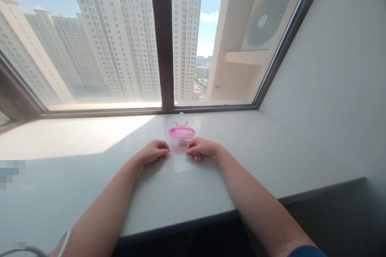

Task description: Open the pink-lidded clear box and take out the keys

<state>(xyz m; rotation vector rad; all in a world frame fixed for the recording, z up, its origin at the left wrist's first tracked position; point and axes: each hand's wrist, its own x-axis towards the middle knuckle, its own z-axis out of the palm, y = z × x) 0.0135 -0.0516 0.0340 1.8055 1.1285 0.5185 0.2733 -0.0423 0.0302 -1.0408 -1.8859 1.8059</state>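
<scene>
The pink-rimmed plastic box [181, 133], lid [181, 121] raised, sits just beyond and between the left hand [154, 151] and right hand [201, 147], seemingly for easy reach; both curl inward, but whether they grip anything I cannot tell.

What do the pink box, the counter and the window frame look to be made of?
Pink box: likely plastic, smooth; its see-through lid suggests that. Counter: probably stone or a composite, lightly polished, going by fine speckles and soft reflections. Window frame: dark brown, perhaps coated metal given its straight, plain profile, though that stays open.
</scene>
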